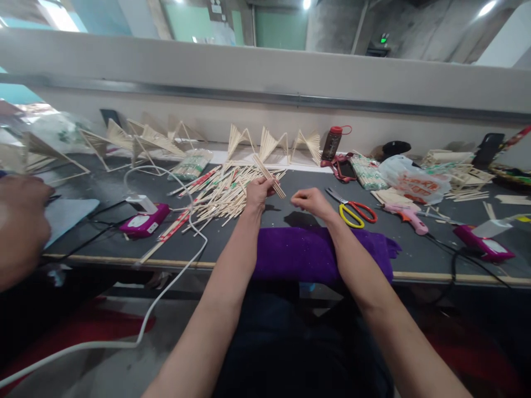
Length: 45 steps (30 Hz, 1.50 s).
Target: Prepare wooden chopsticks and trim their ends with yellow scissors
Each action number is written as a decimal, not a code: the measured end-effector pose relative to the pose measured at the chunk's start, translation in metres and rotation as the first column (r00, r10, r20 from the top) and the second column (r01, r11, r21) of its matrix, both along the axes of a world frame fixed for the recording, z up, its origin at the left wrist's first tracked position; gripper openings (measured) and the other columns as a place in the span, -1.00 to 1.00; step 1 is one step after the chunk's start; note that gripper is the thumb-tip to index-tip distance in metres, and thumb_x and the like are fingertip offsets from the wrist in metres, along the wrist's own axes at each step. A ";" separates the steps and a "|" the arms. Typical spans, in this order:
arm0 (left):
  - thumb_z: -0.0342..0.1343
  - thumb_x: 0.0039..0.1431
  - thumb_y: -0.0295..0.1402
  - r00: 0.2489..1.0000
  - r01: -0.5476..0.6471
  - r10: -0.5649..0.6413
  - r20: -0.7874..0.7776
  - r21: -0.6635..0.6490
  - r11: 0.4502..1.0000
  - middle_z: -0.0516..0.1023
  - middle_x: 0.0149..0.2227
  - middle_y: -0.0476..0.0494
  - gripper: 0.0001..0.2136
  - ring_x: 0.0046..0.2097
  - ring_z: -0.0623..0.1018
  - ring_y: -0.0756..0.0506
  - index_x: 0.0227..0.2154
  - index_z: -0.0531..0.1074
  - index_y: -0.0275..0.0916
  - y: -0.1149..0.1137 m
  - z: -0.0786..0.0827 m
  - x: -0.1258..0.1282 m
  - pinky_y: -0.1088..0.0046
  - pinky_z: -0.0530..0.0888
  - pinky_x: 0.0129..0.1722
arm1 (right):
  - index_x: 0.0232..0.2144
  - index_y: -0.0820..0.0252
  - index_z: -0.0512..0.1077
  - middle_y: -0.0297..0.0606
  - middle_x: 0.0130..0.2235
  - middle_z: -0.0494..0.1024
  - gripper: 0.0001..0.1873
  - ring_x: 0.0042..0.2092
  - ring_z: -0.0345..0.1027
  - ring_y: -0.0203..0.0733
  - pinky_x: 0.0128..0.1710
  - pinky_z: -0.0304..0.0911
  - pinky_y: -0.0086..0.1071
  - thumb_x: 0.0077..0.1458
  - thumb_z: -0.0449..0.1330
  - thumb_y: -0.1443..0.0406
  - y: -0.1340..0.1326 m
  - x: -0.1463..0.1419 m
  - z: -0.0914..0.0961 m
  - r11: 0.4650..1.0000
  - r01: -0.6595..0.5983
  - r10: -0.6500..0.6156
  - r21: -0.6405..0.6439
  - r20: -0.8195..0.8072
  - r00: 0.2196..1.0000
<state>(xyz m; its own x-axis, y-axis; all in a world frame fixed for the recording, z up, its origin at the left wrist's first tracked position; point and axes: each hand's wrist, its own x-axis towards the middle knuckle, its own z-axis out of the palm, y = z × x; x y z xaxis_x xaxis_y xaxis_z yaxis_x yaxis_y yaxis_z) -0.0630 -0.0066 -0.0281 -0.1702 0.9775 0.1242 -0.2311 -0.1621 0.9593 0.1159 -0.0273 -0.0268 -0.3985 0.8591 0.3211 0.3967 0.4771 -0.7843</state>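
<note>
My left hand (pixel 258 193) is closed around a small bundle of thin wooden chopsticks (pixel 263 167), tilted over the table. Just to its right, my right hand (pixel 310 201) is held with curled fingers pressed together; whether anything is in them I cannot make out. A loose pile of chopsticks (pixel 228 199), some in red-and-white wrappers, spreads behind and left of my left hand. Under my forearms lies a folded purple towel (pixel 296 254) along the table edge. Scissors (pixel 352 213) with one yellow and one red handle rest right of my right hand.
Fan-shaped stick frames (pixel 274 145) stand along the back. A red-capped bottle (pixel 332 143) is behind. A pink glue gun (pixel 409 217) lies right, near a plastic bag (pixel 415 177). A white cable (pixel 203 243) hangs over the edge by a purple power socket (pixel 145 221). Another person's hand (pixel 22 226) is left.
</note>
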 end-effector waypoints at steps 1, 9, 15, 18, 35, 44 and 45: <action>0.25 -0.21 -0.25 0.999 -0.023 0.022 0.023 0.014 1.000 0.57 -0.39 -0.14 -0.68 -0.39 0.54 0.00 -0.35 0.51 -0.33 0.001 0.000 -0.002 0.49 0.45 -0.39 | -0.51 0.22 0.54 -0.35 -0.53 0.48 -0.86 -0.48 0.30 -0.33 -0.44 0.15 -0.47 -0.07 0.18 0.29 -0.002 -0.006 -0.004 0.994 -0.104 0.101 0.023 0.098 0.990; 0.22 -0.18 -0.27 0.999 -0.046 0.045 0.017 0.054 0.997 0.56 -0.42 -0.11 -0.67 -0.42 0.53 0.00 -0.32 0.51 -0.36 -0.002 0.004 0.002 0.44 0.48 -0.35 | -0.32 0.09 0.57 -0.28 -0.34 0.51 -0.82 -0.36 0.34 -0.26 -0.36 0.10 -0.44 0.06 0.16 0.30 -0.012 -0.042 -0.023 0.892 -0.403 0.260 0.206 0.495 0.829; 0.24 -0.22 -0.28 0.996 -0.066 0.071 -0.062 0.086 0.994 0.54 -0.45 -0.08 -0.68 -0.40 0.52 0.00 -0.36 0.52 -0.38 -0.003 0.010 0.008 0.44 0.50 -0.33 | -0.35 0.15 0.48 -0.29 -0.28 0.51 -0.82 -0.36 0.30 -0.28 -0.43 0.03 -0.44 0.11 0.09 0.26 -0.018 -0.052 -0.019 0.913 -0.324 0.081 0.247 0.669 0.739; 0.23 -0.23 -0.30 0.991 -0.103 0.110 -0.076 0.096 0.990 0.54 -0.46 -0.08 -0.70 -0.42 0.52 -0.01 -0.38 0.51 -0.38 0.001 0.012 0.009 0.44 0.51 -0.35 | -0.32 0.14 0.40 -0.37 -0.26 0.50 -0.83 -0.41 0.25 -0.32 -0.46 0.01 -0.45 0.13 0.04 0.23 -0.015 -0.051 -0.017 0.927 -0.241 -0.028 0.289 0.692 0.721; 0.26 -0.21 -0.34 0.994 -0.063 0.073 -0.076 0.120 0.991 0.55 -0.48 -0.03 -0.75 -0.43 0.52 -0.01 -0.39 0.54 -0.34 -0.001 0.016 0.012 0.42 0.53 -0.37 | -0.41 0.22 0.42 -0.22 -0.36 0.47 -0.89 -0.31 0.31 -0.25 -0.28 0.15 -0.41 0.12 0.09 0.36 -0.047 0.134 0.008 0.861 0.217 -0.408 0.459 0.371 0.834; 0.29 -0.23 -0.30 0.984 -0.061 0.080 -0.159 0.123 0.991 0.57 -0.46 0.00 -0.76 -0.40 0.53 -0.02 -0.42 0.56 -0.29 -0.006 0.016 0.019 0.40 0.55 -0.34 | -0.45 0.19 0.42 -0.18 -0.40 0.46 -0.79 -0.33 0.27 -0.17 -0.25 0.13 -0.32 0.15 0.06 0.24 -0.038 0.255 0.067 0.421 0.561 -0.827 0.713 0.048 0.560; 0.28 -0.22 -0.29 0.981 -0.063 0.084 -0.176 0.123 0.990 0.58 -0.45 0.00 -0.76 -0.40 0.53 -0.02 -0.42 0.56 -0.28 -0.007 0.016 0.020 0.40 0.55 -0.33 | -0.41 0.20 0.43 -0.16 -0.36 0.47 -0.79 -0.31 0.28 -0.16 -0.23 0.13 -0.31 0.16 0.03 0.26 -0.027 0.271 0.079 0.351 0.606 -0.861 0.714 -0.008 0.508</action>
<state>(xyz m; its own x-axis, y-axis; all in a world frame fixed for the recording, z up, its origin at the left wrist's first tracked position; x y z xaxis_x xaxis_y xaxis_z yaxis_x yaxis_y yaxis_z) -0.0431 -0.0136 -0.0123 -0.2054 0.9402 0.2716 -0.0389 -0.2852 0.9577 0.3864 -0.0538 0.0518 0.1212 0.5268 0.8413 0.9707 0.1144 -0.2114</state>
